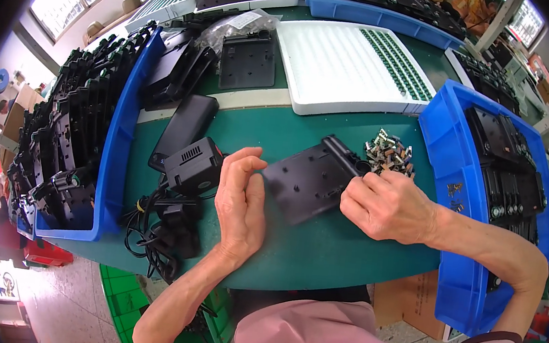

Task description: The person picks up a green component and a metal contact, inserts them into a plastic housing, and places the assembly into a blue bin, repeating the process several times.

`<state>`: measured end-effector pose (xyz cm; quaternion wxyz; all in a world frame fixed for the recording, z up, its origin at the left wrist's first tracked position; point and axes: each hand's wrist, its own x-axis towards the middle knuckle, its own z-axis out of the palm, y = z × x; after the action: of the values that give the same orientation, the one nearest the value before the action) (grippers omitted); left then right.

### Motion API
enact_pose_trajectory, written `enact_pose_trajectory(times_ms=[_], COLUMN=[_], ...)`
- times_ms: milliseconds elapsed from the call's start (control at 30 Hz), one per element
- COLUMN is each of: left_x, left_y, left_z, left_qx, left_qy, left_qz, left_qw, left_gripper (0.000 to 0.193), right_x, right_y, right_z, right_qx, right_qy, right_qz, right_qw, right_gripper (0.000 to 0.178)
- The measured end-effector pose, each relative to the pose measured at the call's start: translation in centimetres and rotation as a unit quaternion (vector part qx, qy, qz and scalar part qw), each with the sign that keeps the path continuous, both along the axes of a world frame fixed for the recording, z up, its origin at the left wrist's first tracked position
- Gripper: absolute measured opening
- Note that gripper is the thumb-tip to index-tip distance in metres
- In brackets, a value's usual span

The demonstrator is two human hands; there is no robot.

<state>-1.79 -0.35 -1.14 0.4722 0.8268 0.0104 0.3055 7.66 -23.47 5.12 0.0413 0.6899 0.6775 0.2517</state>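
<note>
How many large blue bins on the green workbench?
3: left bin beside the power adapters, right bin, and far bin behind the white tray. Others may be hidden behind or beneath.

right hand (388,207) seemingly hiding its grip, pink shirt (337,342) cut off

Head-worn fisheye, facing down and forward, close above both hands (388,207)
</note>
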Motion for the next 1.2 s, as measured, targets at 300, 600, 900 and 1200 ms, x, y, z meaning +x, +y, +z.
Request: enact_pose_trajectory(times_ms=[300,600,900,1200], left_x=[0.6,0.5,0.6,0.6], left_y=[-0.9,-0.9,-1.3,-1.1], left_z=[1.1,1.0,0.7,0.6], left_qx=[0.228,0.306,0.309,0.308], left_qy=[0.000,0.067,0.076,0.087], left_qz=[-0.091,-0.136,-0.147,-0.140], left_qw=[0.969,0.940,0.936,0.937], left_gripper=[0.041,0.047,0.047,0.049], right_x=[3.1,10.7,23.4,21.5], right_y=[1.3,2.1,-2.3,-0.5], right_z=[-3.1,2.1,4.0,1.2], right_qx=[0.006,0.108,0.027,-0.121], right_qy=[0.001,0.154,0.304,0.183], right_qz=[0.119,-0.135,-0.514,-0.466], right_qw=[0.993,0.973,0.802,0.857], right_gripper=[0.011,0.004,0.017,0.022])
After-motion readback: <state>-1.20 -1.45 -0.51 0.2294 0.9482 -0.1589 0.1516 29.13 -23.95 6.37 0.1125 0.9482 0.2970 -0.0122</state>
